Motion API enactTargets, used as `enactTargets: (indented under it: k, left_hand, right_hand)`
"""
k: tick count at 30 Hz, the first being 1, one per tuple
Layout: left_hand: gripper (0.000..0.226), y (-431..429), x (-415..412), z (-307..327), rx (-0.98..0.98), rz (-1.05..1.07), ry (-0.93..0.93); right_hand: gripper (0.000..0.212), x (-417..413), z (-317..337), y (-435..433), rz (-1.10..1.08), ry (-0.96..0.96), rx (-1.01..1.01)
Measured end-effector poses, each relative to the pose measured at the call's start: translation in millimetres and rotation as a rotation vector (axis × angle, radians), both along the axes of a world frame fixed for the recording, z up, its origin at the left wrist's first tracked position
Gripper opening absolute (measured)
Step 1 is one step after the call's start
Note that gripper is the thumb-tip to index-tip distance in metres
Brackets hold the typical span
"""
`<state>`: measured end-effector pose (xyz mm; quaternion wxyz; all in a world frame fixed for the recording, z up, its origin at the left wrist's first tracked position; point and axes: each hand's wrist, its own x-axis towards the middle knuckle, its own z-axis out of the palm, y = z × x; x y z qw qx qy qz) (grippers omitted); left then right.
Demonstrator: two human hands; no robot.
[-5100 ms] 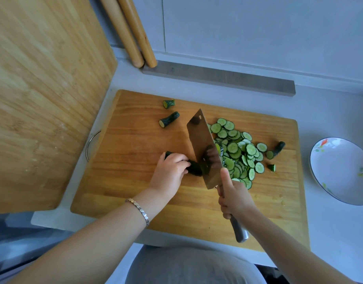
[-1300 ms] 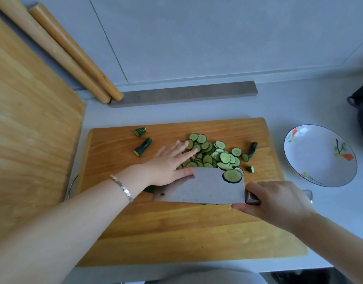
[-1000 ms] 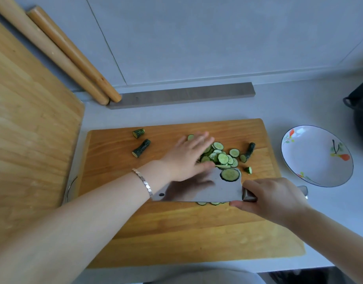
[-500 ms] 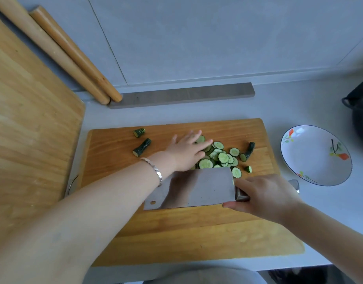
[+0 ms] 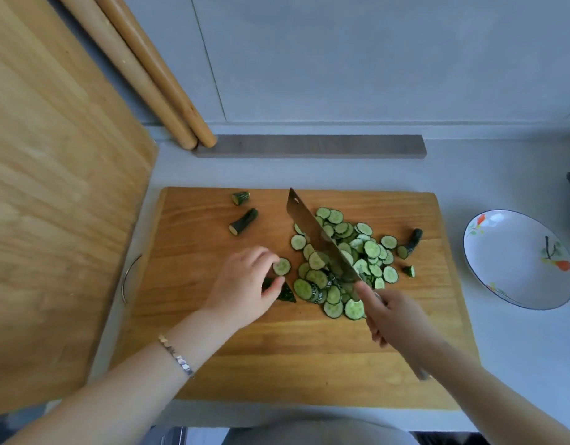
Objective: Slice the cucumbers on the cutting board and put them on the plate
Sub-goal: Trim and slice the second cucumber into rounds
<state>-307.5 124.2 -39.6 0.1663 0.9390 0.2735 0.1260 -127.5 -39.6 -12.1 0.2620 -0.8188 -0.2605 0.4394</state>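
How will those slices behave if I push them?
The slices look thin and freshly cut, so probably light, slippery and clingy. They overlap in a loose heap on the board, so a push likely scatters some. Lying flat, they shouldn't roll.

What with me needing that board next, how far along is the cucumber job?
Done: slicing looks nearly finished, with a pile of slices on the cutting board. In hand: the right hand grips the knife, blade tilted amid the pile; the left hand seems to pinch a dark cucumber piece beside it. Left: the plate holds no slices yet, so all the transfer remains; three stubs lie apart on the board.
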Motion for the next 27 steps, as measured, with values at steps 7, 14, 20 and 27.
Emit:
enactTargets:
  k: [7,14,20,27]
  left_hand:
    - [0.038,-1,-31,-26,-0.037,0.13,0.244]
    - [0.036,-4,-33,-27,-0.115,0.237,0.164]
    - [0.03,0,-39,-27,-0.173,0.407,0.125]
    - [0.032,3,-52,-28,-0.121,0.391,0.135]
  right_hand:
    - [0.05,-32,-13,16,-0.051,0.319,-0.068]
    - [0.051,-39,-15,20,-0.046,0.376,-0.094]
    - [0.054,-38,-7,16,-0.147,0.447,-0.074]
    - [0.055,-67,-19,25,-0.13,0.473,-0.113]
